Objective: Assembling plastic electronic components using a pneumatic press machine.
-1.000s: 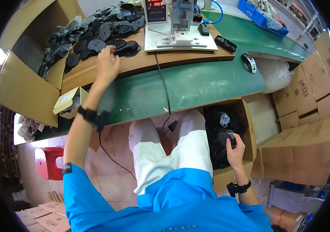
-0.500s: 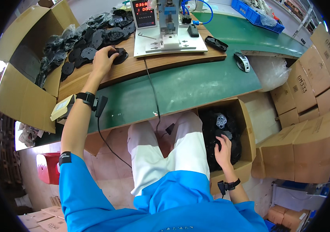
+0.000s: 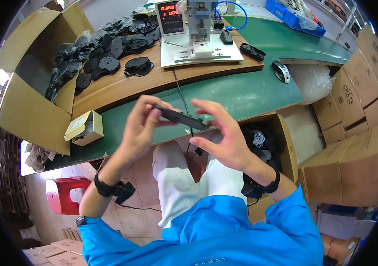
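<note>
A flat black plastic part [image 3: 179, 118], seen nearly edge-on and sloping down to the right, is held over the front edge of the table. My left hand [image 3: 141, 126] pinches its left end between thumb and fingers. Around the right end, my right hand [image 3: 226, 137] is open, thumb and fingers apart; whether a fingertip touches the part is hard to see. On the wooden board beyond lies a small stack of black plastic parts [image 3: 138, 66], beside a heap of similar parts [image 3: 109, 63], some wrapped in clear film.
A bench press machine [image 3: 201, 44] with a lit display stands on the board. Left are a large open carton [image 3: 29, 106] and a small box [image 3: 85, 128]. An open carton of black parts [image 3: 286, 146] sits by my right leg. A computer mouse [image 3: 280, 72] lies on the green table [image 3: 251, 99].
My left hand has come back from the stack toward me, now holding a black plastic part. My right hand has risen from the carton at my right to meet it.
</note>
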{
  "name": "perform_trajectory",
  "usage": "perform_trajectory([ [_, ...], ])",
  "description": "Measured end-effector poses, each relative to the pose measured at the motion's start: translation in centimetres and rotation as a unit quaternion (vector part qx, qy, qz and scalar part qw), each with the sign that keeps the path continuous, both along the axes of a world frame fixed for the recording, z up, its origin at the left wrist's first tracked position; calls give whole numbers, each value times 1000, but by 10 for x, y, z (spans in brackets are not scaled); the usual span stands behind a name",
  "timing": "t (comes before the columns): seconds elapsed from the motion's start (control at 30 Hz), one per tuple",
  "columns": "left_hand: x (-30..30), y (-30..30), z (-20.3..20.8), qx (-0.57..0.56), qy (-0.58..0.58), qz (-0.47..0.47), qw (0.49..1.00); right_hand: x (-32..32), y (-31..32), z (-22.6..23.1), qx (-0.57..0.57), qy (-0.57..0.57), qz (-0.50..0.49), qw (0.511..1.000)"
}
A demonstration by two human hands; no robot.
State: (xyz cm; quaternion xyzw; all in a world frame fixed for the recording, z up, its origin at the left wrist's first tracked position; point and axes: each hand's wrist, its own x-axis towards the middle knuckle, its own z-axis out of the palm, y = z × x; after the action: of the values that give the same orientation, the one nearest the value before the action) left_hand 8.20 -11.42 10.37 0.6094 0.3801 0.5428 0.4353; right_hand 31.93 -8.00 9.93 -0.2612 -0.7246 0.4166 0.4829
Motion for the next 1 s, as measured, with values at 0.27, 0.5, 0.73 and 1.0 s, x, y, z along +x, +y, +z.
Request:
perform_trajectory([
  [0.27,-22,32,-27,-63,-18,50,997,-16,48,-1,-145,43,-9,989],
  [0.5,-128,158,-74,17,271,350,896,-6,155,12,166,-145,-137,966],
  [0.73,-154,208,-83,-58,432,464,771,-8,200,-12,341,-217,-143,903],
  [1.0,-152,213,-73,-122,439,449,769,-22,226,-33,364,-254,-158,882],
])
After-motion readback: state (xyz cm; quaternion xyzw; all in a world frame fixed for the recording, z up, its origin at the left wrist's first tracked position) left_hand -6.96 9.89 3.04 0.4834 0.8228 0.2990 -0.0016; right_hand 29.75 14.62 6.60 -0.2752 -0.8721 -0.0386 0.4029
